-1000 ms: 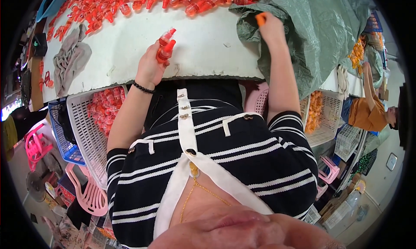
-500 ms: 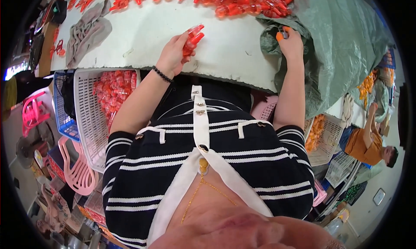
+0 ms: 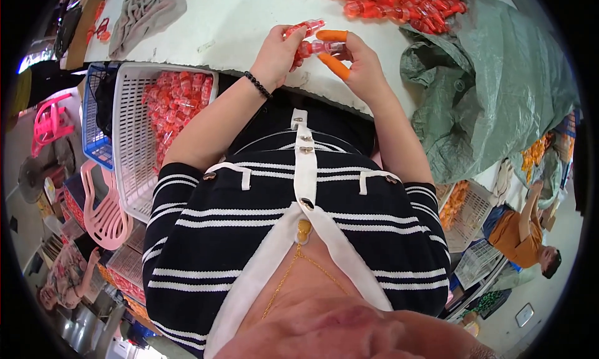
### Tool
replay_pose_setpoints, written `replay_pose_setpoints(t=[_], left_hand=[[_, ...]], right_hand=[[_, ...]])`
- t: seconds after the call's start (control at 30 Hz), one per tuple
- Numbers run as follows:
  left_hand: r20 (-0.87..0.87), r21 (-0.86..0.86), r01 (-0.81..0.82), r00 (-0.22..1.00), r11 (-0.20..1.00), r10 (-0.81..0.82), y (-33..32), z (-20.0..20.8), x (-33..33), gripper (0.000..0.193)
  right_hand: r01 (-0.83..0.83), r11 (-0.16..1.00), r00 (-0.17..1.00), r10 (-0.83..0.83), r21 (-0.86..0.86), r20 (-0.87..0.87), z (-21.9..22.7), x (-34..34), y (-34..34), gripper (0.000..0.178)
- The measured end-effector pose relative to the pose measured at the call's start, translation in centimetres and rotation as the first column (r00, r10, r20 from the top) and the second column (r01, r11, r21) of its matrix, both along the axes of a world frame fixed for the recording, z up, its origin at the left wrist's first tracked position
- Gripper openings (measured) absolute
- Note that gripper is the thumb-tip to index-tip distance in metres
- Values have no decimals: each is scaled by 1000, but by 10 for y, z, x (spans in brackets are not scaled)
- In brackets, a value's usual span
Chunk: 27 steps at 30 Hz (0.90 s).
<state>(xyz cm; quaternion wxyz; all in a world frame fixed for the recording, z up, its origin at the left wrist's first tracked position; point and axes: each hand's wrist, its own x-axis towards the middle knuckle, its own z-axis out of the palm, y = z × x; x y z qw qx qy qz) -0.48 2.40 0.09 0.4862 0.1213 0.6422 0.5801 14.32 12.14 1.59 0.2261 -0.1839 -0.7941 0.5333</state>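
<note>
My left hand [image 3: 274, 58] is closed around a few small red translucent plastic bottles, and one red bottle [image 3: 306, 29] points up and right out of its fingers. A second red bottle [image 3: 312, 49] lies level below it, its end toward my right hand [image 3: 362, 65]. Orange finger cots [image 3: 335, 67] cover the thumb and index finger of that hand. Between them they pinch a small greyish translucent cap [image 3: 337, 48], which meets the end of the level bottle. Whether the cap is seated cannot be told.
Red bottles [image 3: 405, 6] are heaped on the white table [image 3: 231, 22]. A green plastic sack [image 3: 499, 78] drapes over its right side, a grey cloth [image 3: 145, 15] lies left. A white basket [image 3: 132, 128] of red pieces stands below. Another person [image 3: 521, 234] works at far right.
My right hand has left the green sack's mouth, bringing a small cap leftward to the bottles in my left hand. The whole view has shifted a little.
</note>
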Motion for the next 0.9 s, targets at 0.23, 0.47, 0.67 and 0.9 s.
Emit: replay_pose_setpoints(t=[0.23, 0.47, 0.67, 0.9], left_hand=[[8, 52, -28, 1000, 998, 28, 0, 0, 0, 39], [-617, 217, -51, 767, 975, 177, -16, -3, -2, 36], [-735, 180, -99, 648, 979, 200, -41, 9, -4, 36], [-820, 93, -111, 554, 989, 140, -101, 9, -23, 38]], right_hand=[[-87, 975, 996, 82, 206, 36, -8, -9, -4, 33], [59, 984, 991, -38, -166, 128, -12, -29, -24, 23], [4, 831, 997, 37, -556, 61, -34, -37, -31, 22], [-124, 621, 975, 219, -774, 19, -32, -70, -66, 26]])
